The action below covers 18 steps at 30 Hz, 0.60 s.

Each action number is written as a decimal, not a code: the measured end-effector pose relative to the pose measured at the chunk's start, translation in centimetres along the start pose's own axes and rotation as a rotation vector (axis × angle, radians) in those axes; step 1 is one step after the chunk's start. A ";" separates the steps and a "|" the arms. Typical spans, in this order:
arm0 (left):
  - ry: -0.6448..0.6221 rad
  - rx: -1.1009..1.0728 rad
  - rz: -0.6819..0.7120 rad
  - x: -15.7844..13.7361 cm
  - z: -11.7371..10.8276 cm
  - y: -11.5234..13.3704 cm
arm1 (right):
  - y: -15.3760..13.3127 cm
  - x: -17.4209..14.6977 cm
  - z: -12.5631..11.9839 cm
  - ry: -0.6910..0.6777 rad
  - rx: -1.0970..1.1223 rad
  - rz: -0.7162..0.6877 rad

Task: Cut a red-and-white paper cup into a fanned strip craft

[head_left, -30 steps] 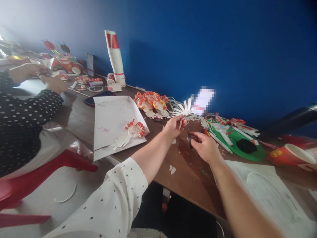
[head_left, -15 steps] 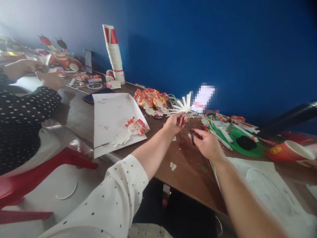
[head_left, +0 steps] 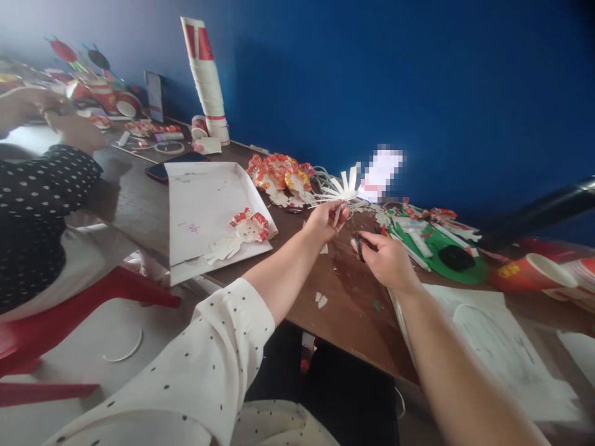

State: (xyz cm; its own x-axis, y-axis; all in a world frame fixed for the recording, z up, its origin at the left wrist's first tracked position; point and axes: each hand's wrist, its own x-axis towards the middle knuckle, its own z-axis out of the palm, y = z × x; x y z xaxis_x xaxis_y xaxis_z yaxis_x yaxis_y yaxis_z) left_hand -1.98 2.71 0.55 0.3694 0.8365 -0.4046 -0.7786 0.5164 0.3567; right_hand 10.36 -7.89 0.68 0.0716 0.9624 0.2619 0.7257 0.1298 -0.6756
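Note:
My left hand [head_left: 328,221] is closed around the base of a white paper cup cut into strips [head_left: 343,191], which fan upward and outward above my fingers. My right hand [head_left: 389,259] grips small dark-handled scissors [head_left: 358,245]. Their blades point up toward the underside of the cut cup, close to my left fingertips; whether they touch the paper is too small to tell. A few white paper scraps [head_left: 320,300] lie on the brown table [head_left: 334,331] below my hands.
Left of my arm, a white box lid [head_left: 195,201] bears a paper figure with red-and-white curls [head_left: 248,226]. Similar figures [head_left: 281,176] pile up behind. A green disc [head_left: 469,269] and a red paper cup [head_left: 532,272] lie right. A co-worker's sleeve [head_left: 46,192] shows far left.
The view has shifted slightly, so the table things sit a little higher and further left. Both hands keep their holds on the cut cup and the scissors.

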 end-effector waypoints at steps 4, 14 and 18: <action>-0.013 -0.008 0.002 0.3 -0.2 -0.1 | 0.0 0.0 -0.1 -0.005 -0.001 -0.002; 0.005 -0.035 0.007 0.2 -0.2 -0.1 | 0.2 0.0 0.4 -0.034 0.150 0.036; 0.015 -0.022 0.013 0.1 -0.1 -0.1 | 0.2 0.0 0.4 -0.041 0.128 0.032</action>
State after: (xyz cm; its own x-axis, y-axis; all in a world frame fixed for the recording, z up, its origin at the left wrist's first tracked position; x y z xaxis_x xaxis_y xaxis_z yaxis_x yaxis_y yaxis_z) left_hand -1.91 2.74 0.37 0.3516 0.8402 -0.4129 -0.7941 0.5012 0.3438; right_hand 10.24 -7.75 0.31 0.0630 0.9752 0.2123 0.6298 0.1262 -0.7665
